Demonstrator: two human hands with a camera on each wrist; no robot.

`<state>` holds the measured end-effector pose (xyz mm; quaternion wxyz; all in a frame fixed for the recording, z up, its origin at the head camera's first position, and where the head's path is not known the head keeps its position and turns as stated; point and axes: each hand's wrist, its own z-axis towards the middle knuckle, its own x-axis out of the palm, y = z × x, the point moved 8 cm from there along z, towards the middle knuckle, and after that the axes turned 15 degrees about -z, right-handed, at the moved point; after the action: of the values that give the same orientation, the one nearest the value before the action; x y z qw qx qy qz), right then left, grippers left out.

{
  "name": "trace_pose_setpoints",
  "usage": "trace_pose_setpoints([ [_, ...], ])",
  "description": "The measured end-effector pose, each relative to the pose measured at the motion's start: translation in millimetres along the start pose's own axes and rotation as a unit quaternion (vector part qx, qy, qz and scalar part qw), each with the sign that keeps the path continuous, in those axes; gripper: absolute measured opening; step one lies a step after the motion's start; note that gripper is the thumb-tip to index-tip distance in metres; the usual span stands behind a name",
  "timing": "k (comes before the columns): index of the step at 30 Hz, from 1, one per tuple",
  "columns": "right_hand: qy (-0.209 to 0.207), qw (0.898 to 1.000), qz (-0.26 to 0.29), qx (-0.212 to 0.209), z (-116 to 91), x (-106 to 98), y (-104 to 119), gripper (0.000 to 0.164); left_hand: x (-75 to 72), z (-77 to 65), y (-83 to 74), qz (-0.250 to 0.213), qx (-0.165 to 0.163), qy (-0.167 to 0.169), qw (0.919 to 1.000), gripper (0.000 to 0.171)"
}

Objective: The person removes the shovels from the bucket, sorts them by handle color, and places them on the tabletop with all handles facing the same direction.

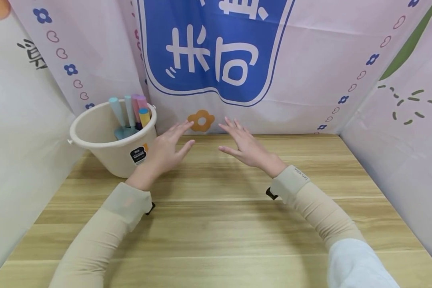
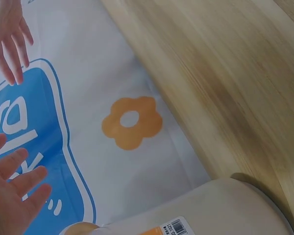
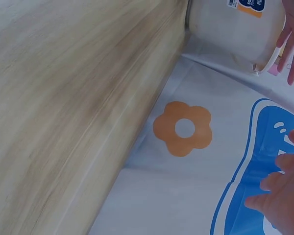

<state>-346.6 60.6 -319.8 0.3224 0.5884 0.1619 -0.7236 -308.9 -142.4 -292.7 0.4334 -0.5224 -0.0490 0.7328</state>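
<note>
- The bucket [image 1: 113, 160] stands upright in the far left corner of the tabletop [image 1: 216, 236], close against the printed cloth [image 1: 320, 80] that hangs behind the far edge.
- The left hand [image 1: 165, 151] is just beside the bucket and nearer to it than the other hand. Its fingers are straight and slightly spread, thumb well apart, pointing toward the far edge.
- The bucket lies to the left of those fingers; in the head view the back of the hand covers part of its right wall — whether the two touch, I cannot tell.
- The right hand [image 1: 248, 148] is held over the far part of the tabletop, right of the left hand and well apart from the bucket. Its fingers are spread too, with the thumb apart, angled toward the left hand.
- A gap separates the two hands, and an orange flower [image 1: 209, 122] printed low on the cloth shows between their fingertips.
- Several handles stick up inside the bucket: two light blue handles [image 1: 117, 112], pink-purple handles [image 1: 142, 102] and a yellow handle [image 1: 144, 119] with a blue end.
- A black and orange label [image 1: 138, 155] sits on the bucket's outer wall, near the left hand.
- Beige sleeves [image 1: 97, 236] cover both forearms — they reach in from the near edge.
</note>
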Motion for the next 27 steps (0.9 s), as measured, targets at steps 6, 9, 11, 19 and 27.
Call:
trace_pose_setpoints([
  [6,-0.008,1.0,0.009,-0.003,1,-2,1,0.073,-0.3,0.7,0.2,-0.006,0.001,-0.003,1.0,0.057],
  [9,-0.015,1.0,0.018,-0.004,2,-4,1,0.073,-0.8,1.9,0.5,-0.007,0.0,-0.005,1.0,0.057],
  [11,-0.017,1.0,0.023,-0.006,2,-6,2,0.072,-1.7,2.0,0.7,-0.008,-0.002,-0.007,0.9999,0.056],
  [19,-0.021,0.999,0.034,-0.012,3,-7,5,0.07,-7.3,-1.8,-1.1,-0.005,-0.008,-0.025,0.9996,0.055],
  [27,-0.034,0.998,0.053,-0.017,5,-9,7,0.069,-15.9,-5.8,-2.8,-0.009,0.011,-0.052,0.9985,0.051],
])
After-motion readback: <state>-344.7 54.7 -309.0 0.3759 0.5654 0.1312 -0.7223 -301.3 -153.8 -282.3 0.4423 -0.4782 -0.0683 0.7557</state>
